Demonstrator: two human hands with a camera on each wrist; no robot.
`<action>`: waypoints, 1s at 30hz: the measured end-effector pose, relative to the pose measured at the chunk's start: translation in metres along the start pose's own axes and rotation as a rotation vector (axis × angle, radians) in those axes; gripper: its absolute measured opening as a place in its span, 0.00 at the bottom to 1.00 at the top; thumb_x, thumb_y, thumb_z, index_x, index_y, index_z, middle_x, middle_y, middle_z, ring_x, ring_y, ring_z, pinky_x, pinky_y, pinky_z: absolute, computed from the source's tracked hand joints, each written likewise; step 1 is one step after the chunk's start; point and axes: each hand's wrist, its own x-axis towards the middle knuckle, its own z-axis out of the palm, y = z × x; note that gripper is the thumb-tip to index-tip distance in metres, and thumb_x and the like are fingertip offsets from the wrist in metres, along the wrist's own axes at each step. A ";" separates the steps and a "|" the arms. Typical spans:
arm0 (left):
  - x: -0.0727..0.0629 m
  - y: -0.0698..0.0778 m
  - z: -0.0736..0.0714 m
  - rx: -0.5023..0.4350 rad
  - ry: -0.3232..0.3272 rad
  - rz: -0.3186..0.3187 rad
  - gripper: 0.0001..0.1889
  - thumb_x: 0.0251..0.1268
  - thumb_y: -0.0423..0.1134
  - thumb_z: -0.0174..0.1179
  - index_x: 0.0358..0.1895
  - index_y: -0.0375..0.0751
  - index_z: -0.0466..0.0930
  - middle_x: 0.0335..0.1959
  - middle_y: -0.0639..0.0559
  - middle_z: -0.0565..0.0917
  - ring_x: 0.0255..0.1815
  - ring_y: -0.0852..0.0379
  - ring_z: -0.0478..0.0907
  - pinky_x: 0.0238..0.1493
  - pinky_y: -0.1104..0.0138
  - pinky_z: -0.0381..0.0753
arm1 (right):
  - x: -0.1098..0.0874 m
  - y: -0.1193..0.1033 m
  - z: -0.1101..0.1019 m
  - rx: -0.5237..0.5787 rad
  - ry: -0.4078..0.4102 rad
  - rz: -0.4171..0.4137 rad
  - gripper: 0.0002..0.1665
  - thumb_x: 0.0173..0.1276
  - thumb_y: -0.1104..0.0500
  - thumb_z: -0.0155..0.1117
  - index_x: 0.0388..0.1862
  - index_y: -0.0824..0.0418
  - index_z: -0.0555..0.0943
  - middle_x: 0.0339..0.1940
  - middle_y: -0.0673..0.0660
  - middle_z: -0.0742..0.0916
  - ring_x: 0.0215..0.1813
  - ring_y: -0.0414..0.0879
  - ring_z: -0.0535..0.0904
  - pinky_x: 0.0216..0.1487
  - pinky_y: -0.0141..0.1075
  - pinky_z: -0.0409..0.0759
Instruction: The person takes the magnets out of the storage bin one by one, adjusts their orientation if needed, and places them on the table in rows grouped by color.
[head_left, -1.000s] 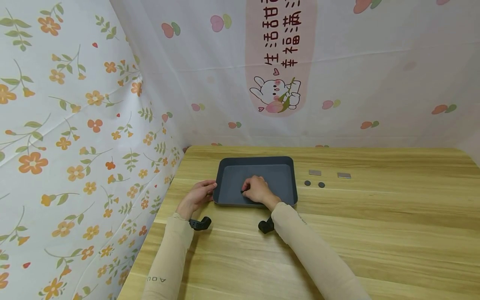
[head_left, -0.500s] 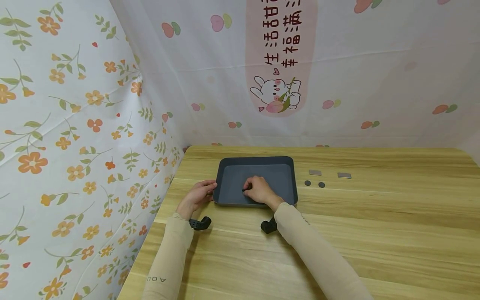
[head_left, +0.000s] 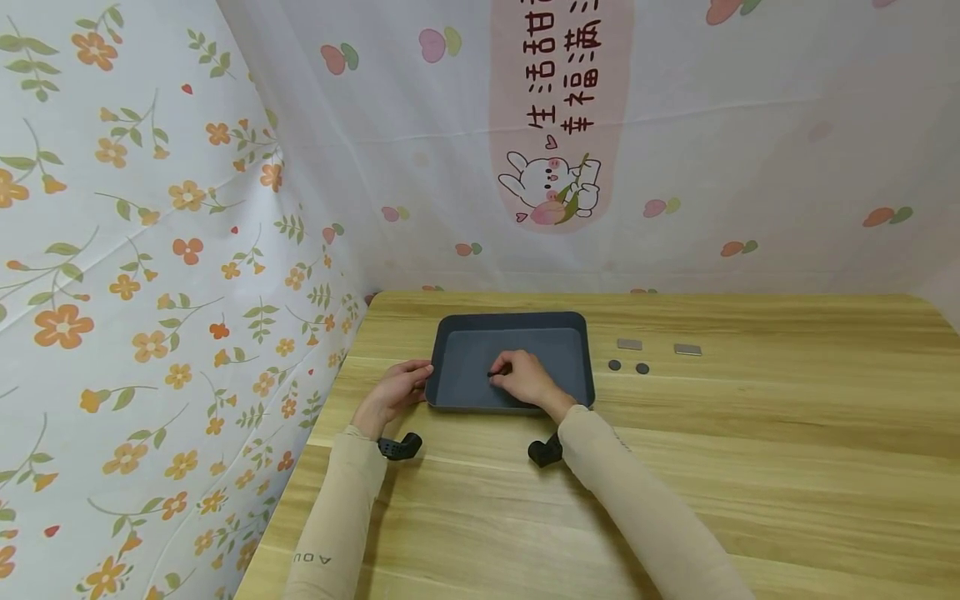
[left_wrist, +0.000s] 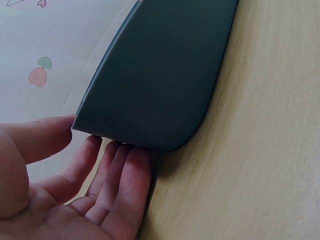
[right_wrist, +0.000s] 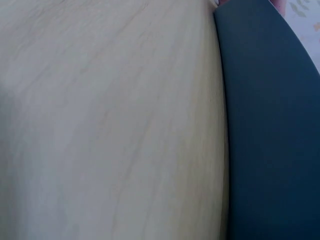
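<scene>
A dark grey rectangular tray (head_left: pixel 512 322) lies on the wooden table, its outer walls also filling part of both wrist views. My left hand (head_left: pixel 395 390) is at the tray's left end. In the left wrist view its fingertips (left_wrist: pixel 132 162) touch the outer end wall, and the thumb (left_wrist: pixel 47 135) meets the rim's corner. Inside the tray, my right hand (head_left: pixel 527 381) pinches a small black piece (head_left: pixel 491 374) between thumb and fingers, over the tray's floor. Its exact kind is too small to tell. The right wrist view does not show the right hand.
Right of the tray lie two small grey rectangular plates (head_left: pixel 630 344) (head_left: pixel 687 350) and two small dark discs (head_left: pixel 615 365) (head_left: pixel 642 368). The wooden table (head_left: pixel 787 450) extends to the right and front. A printed cloth (head_left: pixel 420 167) hangs behind and along the left.
My right hand has shifted slightly right and away from me inside the tray, the small black piece moving with it. The left hand and tray stay put.
</scene>
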 end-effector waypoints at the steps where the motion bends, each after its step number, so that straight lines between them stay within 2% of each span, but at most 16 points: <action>1: 0.000 0.000 0.000 0.001 0.001 -0.001 0.23 0.76 0.38 0.48 0.67 0.28 0.63 0.42 0.53 0.79 0.38 0.63 0.77 0.39 0.70 0.77 | 0.000 0.001 -0.001 0.005 0.000 0.005 0.04 0.64 0.62 0.65 0.38 0.60 0.83 0.37 0.55 0.86 0.39 0.45 0.80 0.42 0.38 0.78; 9: 0.001 0.001 -0.001 0.010 -0.006 -0.006 0.24 0.76 0.39 0.48 0.69 0.29 0.62 0.45 0.51 0.79 0.39 0.63 0.78 0.41 0.70 0.78 | -0.006 0.004 -0.011 0.044 0.002 0.024 0.04 0.65 0.61 0.65 0.38 0.60 0.83 0.37 0.55 0.86 0.38 0.45 0.80 0.41 0.37 0.78; 17: 0.000 0.001 -0.001 -0.005 -0.007 -0.005 0.24 0.76 0.38 0.48 0.68 0.28 0.62 0.42 0.53 0.79 0.38 0.64 0.77 0.40 0.71 0.78 | -0.009 0.009 -0.018 0.073 0.020 0.024 0.05 0.65 0.61 0.65 0.39 0.60 0.82 0.36 0.56 0.85 0.36 0.44 0.79 0.37 0.34 0.75; 30: -0.002 0.001 0.000 -0.014 -0.021 0.009 0.23 0.77 0.38 0.47 0.68 0.27 0.62 0.41 0.54 0.79 0.37 0.65 0.77 0.40 0.71 0.77 | -0.019 0.008 -0.033 0.074 0.030 0.028 0.10 0.68 0.60 0.63 0.46 0.61 0.80 0.39 0.57 0.83 0.36 0.44 0.78 0.35 0.35 0.76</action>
